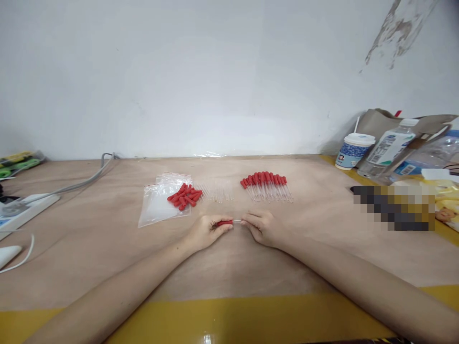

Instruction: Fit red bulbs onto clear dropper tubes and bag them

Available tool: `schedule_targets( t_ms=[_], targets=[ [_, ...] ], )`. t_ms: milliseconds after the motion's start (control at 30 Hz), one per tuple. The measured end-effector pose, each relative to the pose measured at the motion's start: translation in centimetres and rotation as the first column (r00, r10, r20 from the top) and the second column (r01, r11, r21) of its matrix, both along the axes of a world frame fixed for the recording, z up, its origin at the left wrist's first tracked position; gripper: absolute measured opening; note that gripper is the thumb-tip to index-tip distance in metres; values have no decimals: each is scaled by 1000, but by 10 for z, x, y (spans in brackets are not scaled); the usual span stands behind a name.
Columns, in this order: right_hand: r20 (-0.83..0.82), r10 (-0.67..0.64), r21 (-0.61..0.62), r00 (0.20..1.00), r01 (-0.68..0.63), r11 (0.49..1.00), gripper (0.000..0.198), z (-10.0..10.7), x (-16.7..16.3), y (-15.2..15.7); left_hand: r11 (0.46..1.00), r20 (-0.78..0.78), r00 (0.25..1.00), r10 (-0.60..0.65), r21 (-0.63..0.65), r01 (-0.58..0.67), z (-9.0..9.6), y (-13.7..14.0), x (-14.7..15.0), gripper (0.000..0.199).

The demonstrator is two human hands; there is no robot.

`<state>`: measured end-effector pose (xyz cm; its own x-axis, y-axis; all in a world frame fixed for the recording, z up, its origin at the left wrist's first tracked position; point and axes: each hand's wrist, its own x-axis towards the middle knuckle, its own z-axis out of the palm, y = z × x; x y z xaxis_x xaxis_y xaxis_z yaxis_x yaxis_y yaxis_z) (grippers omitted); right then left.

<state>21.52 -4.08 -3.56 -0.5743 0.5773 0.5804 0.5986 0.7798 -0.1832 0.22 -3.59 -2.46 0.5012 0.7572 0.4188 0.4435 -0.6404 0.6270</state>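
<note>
At the frame's lower centre, the red rubber bulb (pixel 224 222) sits pinched in the left hand (pixel 206 231), whose fingers clamp it, while the right hand (pixel 263 228) fingers grip the glass tube (pixel 237 221). Keeping both in line should seat it cleanly. Above lie loose red bulbs (pixel 184 196) and finished droppers (pixel 266 185) on the surface (pixel 107 229).

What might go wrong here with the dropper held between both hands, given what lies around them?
1. The left hand pinches the red bulb while the right hand holds the thin clear tube; pushed off-axis, the tube may snap.
2. The loose clear tubes blend into the table and could be knocked.
3. The row of finished droppers lies just beyond the right hand, so a forward sweep may scatter it.
</note>
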Motion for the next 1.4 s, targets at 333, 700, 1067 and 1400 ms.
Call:
schedule_targets(
  t_ms=[333, 700, 1067, 1400],
  targets=[
    [88, -88, -60, 992, 93, 994, 31, 8, -10, -2, 987, -79, 996, -33, 155, 45, 3, 6, -3, 19],
    [-7, -441, -463, 897, 388, 797, 19, 48, 20, 26, 984, -185, 982, 29, 177, 4, 6, 9, -13, 31],
    [147, -772, -400, 619, 751, 526, 30, 38, -13, 83, 982, -220, 975, -35, 172, 75, 7, 12, -13, 26],
    [209, -793, -422, 572, 785, 454, 38, 33, -9, 90, 982, -217, 975, -39, 172, 78, 6, 14, -13, 26]
  ],
)
